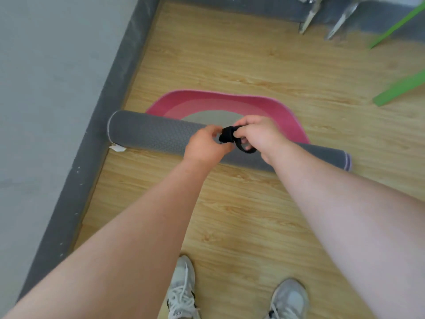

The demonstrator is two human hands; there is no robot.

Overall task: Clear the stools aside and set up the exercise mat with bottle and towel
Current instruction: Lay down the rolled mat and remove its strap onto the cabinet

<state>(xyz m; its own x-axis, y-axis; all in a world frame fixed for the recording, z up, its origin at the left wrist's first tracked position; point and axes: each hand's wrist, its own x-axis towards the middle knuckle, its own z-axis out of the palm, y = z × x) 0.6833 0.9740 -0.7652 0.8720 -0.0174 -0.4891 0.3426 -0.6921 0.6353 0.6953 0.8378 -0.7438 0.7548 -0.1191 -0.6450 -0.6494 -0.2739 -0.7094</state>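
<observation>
- Head view, only view. Rolled grey exercise mat (149,134) lies across mid frame on the wood floor (230,215). Its left end is near the grey skirting (115,88) and its right end is at mid right.
- The mat's far side rests over the near edge of a pink rug (276,109).
- Left hand (205,146) is at frame centre, fingers curled and pinching the bunched end of the black strap (232,138).
- Right hand (257,134) is just right of it, fingers curled on the same strap, with a loop hanging below its fingers.
- Judged step: getting the strap off so the mat can unroll. Mat not yet laid out.
- Risk: the left end sits close to the skirting, so the mat may unroll crooked or ride up against the wall.
- Risk: unrolling away from the person would lay it on the pink rug, leaving it bumpy and prone to slide.
- Risk: the loose strap left on the floor is a trip hazard near the shoes (182,293).
- Hidden: fingertips of both hands are behind the strap, so the exact grip is unclear. Can't tell whether the strap is round the mat or free of it.
- Cut off: green legs (400,88) at right edge and metal legs (309,17) at top edge. Could be stools, can't confirm.
- Bottle and towel are not in frame.
- White scrap (117,148) by the mat's left end, paper or tape, too small to tell.
</observation>
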